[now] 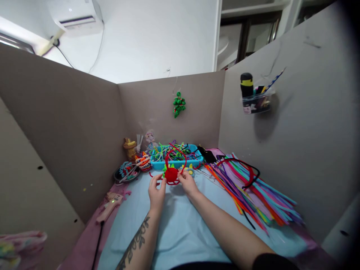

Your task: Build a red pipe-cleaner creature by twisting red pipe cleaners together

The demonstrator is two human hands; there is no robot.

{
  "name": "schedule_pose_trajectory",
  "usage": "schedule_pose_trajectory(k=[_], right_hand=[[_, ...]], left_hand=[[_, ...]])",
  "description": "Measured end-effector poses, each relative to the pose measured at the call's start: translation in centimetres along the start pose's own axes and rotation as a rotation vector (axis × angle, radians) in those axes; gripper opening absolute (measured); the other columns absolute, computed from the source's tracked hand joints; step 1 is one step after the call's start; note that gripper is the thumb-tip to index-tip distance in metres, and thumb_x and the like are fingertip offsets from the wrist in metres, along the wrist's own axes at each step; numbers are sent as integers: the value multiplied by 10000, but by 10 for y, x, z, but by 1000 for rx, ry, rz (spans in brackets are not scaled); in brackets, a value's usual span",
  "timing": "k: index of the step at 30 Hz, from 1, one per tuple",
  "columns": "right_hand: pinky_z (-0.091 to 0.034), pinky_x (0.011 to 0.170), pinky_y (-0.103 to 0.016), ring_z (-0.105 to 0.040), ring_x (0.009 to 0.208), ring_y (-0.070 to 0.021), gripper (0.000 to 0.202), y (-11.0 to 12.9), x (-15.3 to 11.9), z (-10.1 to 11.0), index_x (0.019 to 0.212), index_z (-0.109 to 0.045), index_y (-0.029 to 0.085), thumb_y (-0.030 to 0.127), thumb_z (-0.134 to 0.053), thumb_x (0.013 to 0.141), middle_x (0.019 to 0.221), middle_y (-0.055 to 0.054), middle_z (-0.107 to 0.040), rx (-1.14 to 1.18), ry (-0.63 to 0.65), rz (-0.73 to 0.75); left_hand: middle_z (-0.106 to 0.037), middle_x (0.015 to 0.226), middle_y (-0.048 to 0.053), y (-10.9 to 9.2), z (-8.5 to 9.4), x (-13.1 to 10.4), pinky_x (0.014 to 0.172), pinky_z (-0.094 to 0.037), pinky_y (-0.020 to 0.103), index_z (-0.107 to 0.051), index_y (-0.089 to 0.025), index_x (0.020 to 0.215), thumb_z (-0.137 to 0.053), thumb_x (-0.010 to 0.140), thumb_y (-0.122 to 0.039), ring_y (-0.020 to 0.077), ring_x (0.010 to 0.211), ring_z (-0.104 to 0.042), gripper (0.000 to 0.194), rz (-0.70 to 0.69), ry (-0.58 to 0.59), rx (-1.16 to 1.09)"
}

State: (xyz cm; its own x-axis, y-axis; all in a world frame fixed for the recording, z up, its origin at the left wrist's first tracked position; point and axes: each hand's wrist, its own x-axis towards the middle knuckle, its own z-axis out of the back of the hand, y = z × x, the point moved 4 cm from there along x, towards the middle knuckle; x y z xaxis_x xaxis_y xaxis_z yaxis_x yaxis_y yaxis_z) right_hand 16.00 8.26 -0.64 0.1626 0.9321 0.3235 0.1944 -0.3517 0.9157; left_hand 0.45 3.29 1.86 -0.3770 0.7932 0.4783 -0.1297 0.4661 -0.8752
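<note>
A red fuzzy pipe-cleaner piece with a round, solid middle is held up between my two hands. Long red stems loop upward from it, and shorter ones stick out at its sides and below. My left hand pinches its left edge with thumb and fingers. On the right edge, my right hand grips a red stem near the round middle. Behind the piece, small green and yellow fuzzy shapes show in part, close to a blue tray heaped with loose coloured stems.
Bundles of coloured pipe cleaners lie on the right. At left are a dark bowl, an orange-and-white fuzzy figure and a glue gun with a cable. Grey panels enclose the table; a bin of tools hangs on the right one.
</note>
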Motion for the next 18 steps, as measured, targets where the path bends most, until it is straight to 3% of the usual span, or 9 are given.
schedule_pose_trajectory(k=[3, 6, 12, 15, 18], right_hand=[[-467, 703, -280, -505, 948, -214, 219, 11, -8, -6, 678, -637, 186, 404, -626, 672, 1030, -77, -523, -131, 81, 117], [-475, 689, -282, -524, 904, -202, 167, 15, -17, -14, 673, -634, 185, 351, -629, 680, 1036, -76, -482, -136, 168, 126], [-435, 790, -305, -488, 1012, -225, 188, 12, -13, -9, 673, -636, 185, 369, -660, 647, 1069, -72, -507, -57, 124, 54], [-380, 873, -325, -491, 995, -214, 188, 13, -6, -4, 647, -619, 183, 357, -686, 625, 1008, -50, -558, 3, 121, 46], [-397, 807, -302, -523, 832, -175, 167, 19, -2, 0, 647, -592, 188, 333, -675, 641, 812, -17, -581, 53, 180, 40]], left_hand=[[-634, 979, 84, 5, -1, 2, 730, -451, 269, -668, -183, 904, -709, 614, -303, 222, 933, -565, 317, 85, 26, -93], [-670, 867, 75, 13, -3, 4, 697, -455, 273, -673, -164, 910, -676, 648, -321, 209, 814, -598, 305, 178, 74, -108], [-679, 706, 51, 15, 1, 6, 654, -444, 266, -698, -148, 800, -622, 687, -364, 196, 692, -595, 255, 171, 77, 52], [-662, 666, 33, 13, 1, 5, 642, -441, 259, -691, -138, 815, -589, 705, -380, 180, 662, -581, 284, 158, 97, 128], [-649, 658, 26, 14, 1, 4, 621, -435, 254, -681, -131, 833, -551, 729, -396, 166, 638, -566, 313, 127, 110, 204]])
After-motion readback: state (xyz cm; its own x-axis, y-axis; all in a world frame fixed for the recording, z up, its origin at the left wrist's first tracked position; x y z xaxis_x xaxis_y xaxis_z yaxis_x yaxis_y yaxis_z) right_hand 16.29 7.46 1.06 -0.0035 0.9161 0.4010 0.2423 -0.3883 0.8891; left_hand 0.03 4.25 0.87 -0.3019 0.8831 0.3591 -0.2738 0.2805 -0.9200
